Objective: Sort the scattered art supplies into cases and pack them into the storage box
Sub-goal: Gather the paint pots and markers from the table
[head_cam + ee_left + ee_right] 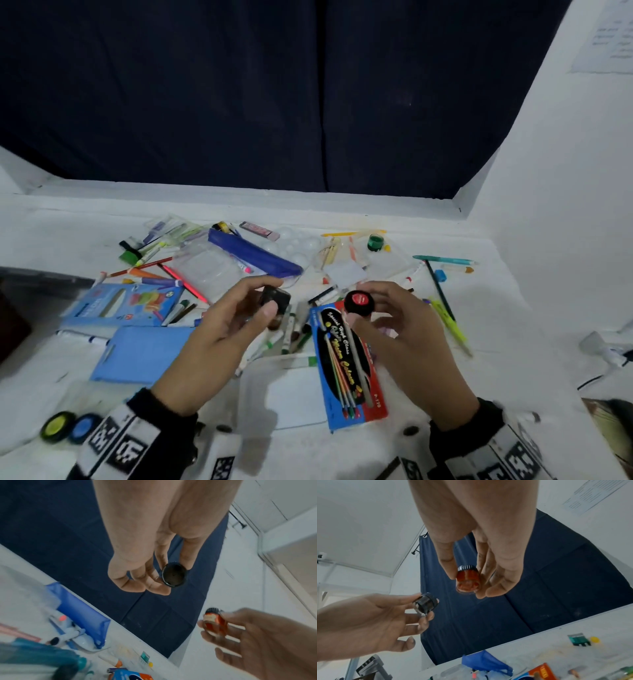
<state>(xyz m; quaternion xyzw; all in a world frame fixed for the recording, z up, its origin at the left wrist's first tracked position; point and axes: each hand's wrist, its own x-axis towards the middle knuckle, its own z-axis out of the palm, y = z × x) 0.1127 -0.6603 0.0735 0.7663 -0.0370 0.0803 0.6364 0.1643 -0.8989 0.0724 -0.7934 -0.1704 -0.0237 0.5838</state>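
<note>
While your left hand pinches a black paint pot and your right hand pinches a red paint pot, both lifted above the scattered supplies, you're probably pairing them for one case.

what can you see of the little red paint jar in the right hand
The red paint jar is a small round pot with clear walls that look like plastic, red paint inside, and a ribbed black cap with a red label on top. The cap is on. The right hand pinches it between thumb and fingertips, raised above the table, a little apart from the black jar in the left hand.
</note>
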